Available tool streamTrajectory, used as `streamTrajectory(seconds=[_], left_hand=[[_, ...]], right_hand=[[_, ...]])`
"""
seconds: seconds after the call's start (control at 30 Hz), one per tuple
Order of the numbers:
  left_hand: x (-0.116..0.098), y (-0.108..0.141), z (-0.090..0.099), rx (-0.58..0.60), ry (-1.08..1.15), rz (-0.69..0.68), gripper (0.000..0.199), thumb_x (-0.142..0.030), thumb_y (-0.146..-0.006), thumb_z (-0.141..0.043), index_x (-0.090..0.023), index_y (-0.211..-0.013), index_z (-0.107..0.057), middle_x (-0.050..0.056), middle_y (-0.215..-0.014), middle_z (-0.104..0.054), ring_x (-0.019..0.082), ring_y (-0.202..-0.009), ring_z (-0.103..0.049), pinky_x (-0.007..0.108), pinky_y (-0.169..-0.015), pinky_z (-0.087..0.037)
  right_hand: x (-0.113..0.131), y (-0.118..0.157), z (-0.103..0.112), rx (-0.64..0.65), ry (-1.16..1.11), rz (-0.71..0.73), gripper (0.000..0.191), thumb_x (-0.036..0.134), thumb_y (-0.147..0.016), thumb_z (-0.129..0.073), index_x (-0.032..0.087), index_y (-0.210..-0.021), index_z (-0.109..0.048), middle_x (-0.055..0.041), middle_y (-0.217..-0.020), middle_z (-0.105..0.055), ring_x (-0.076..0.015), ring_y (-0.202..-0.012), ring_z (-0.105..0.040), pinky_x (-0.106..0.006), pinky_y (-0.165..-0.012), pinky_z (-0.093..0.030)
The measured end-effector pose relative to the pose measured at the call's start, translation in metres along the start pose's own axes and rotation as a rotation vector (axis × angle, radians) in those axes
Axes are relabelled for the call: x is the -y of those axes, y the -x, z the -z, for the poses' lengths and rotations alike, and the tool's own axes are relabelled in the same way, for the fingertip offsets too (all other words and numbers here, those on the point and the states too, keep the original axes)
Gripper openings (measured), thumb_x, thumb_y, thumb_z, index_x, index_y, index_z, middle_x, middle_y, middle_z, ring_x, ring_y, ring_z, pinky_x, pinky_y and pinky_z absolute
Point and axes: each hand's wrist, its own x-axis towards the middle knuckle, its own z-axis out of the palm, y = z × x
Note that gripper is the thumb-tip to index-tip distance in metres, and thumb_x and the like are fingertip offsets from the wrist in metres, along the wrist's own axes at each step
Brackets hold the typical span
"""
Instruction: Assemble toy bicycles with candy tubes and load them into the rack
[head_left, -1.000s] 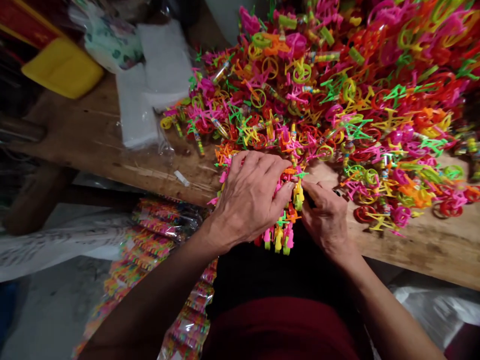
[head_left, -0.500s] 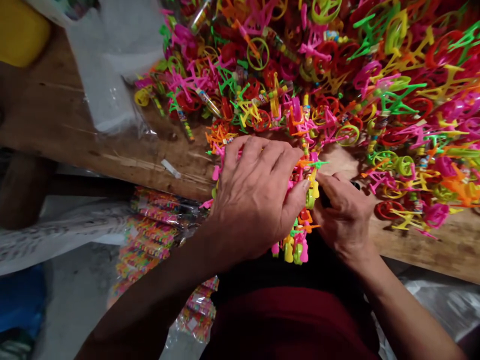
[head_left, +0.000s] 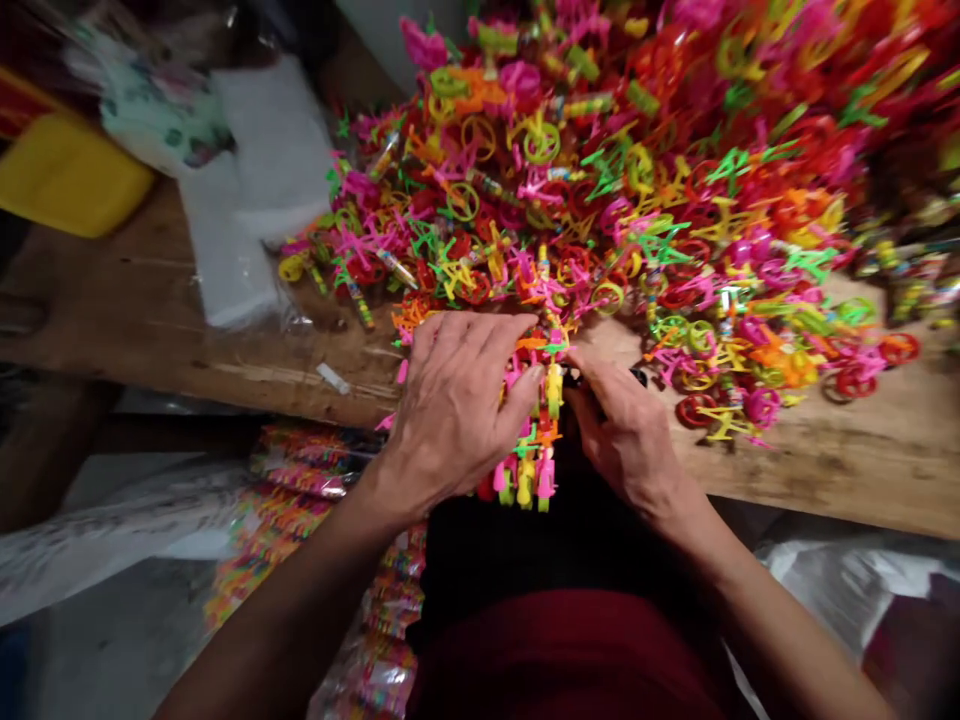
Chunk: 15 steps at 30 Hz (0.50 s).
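Several small bright plastic toy bicycles (head_left: 546, 478) are packed in a block at the table's front edge. Laid across the top of the block, my left hand (head_left: 454, 410) holds it, fingers pointing away and thumb pressed along its right side. Much of the block is hidden under the palm. Just to the right, my right hand (head_left: 630, 425) is closed, its fingers curled beside the block. A small black thing (head_left: 639, 377) shows by its knuckles; what the fingers hold is hidden.
A large heap of loose toy bicycles and candy tubes (head_left: 652, 250) covers the back of the wooden table (head_left: 862, 480). White plastic bags (head_left: 232, 250) and a yellow container (head_left: 75, 175) are at left. Below the edge hang or lie filled clear packs (head_left: 300, 500).
The camera view has swung to the right and shows more of the heap. Both hands keep nearly the same hold beside and on the block of toy bicycles.
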Motion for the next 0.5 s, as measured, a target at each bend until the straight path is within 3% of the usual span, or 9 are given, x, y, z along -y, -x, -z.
streamTrajectory(seconds=[0.07, 0.13, 0.23, 0.37, 0.5], left_hand=[[0.001, 0.000, -0.001, -0.025, 0.001, -0.009, 0.046, -0.036, -0.102, -0.043, -0.011, -0.134, -0.063, 0.014, -0.126, -0.071, 0.033, -0.117, -0.062, 0.052, -0.105, -0.042], [0.001, -0.001, -0.002, -0.041, 0.011, -0.021, 0.043, -0.035, -0.102, -0.043, -0.012, -0.130, -0.065, 0.013, -0.124, -0.072, 0.032, -0.115, -0.062, 0.051, -0.104, -0.042], [0.001, -0.001, -0.002, -0.053, 0.038, -0.032, 0.039, -0.034, -0.103, -0.043, -0.014, -0.126, -0.067, 0.010, -0.123, -0.073, 0.030, -0.113, -0.063, 0.050, -0.103, -0.043], [0.004, -0.001, 0.001, -0.041, 0.058, -0.015, 0.036, -0.032, -0.102, -0.044, -0.016, -0.124, -0.067, 0.010, -0.124, -0.073, 0.029, -0.114, -0.063, 0.050, -0.105, -0.043], [0.010, 0.002, 0.003, -0.053, 0.039, 0.055, 0.035, -0.032, -0.100, -0.046, -0.016, -0.124, -0.067, 0.011, -0.124, -0.073, 0.030, -0.115, -0.063, 0.052, -0.106, -0.044]], right_hand=[[-0.010, 0.003, 0.024, -0.064, 0.045, -0.010, 0.029, 0.013, -0.098, -0.053, 0.019, -0.123, -0.066, -0.0091, -0.112, -0.077, -0.0192, -0.099, -0.073, -0.031, -0.085, -0.057], [-0.024, 0.001, 0.048, -0.117, 0.169, -0.035, 0.021, 0.016, -0.099, -0.055, 0.020, -0.114, -0.069, -0.0065, -0.100, -0.078, -0.0179, -0.089, -0.072, -0.030, -0.079, -0.056], [-0.044, -0.017, 0.069, -0.083, 0.403, -0.051, 0.016, 0.020, -0.098, -0.056, 0.019, -0.098, -0.072, -0.0053, -0.085, -0.072, -0.0187, -0.079, -0.064, -0.031, -0.071, -0.048], [-0.051, -0.052, 0.063, -0.026, 0.600, -0.022, 0.020, 0.019, -0.095, -0.056, 0.020, -0.080, -0.069, -0.0058, -0.080, -0.064, -0.0189, -0.074, -0.053, -0.032, -0.063, -0.033], [-0.038, -0.070, 0.043, -0.036, 0.565, -0.047, 0.022, 0.024, -0.095, -0.058, 0.019, -0.076, -0.066, -0.0046, -0.075, -0.060, -0.0164, -0.067, -0.047, -0.031, -0.060, -0.028]])
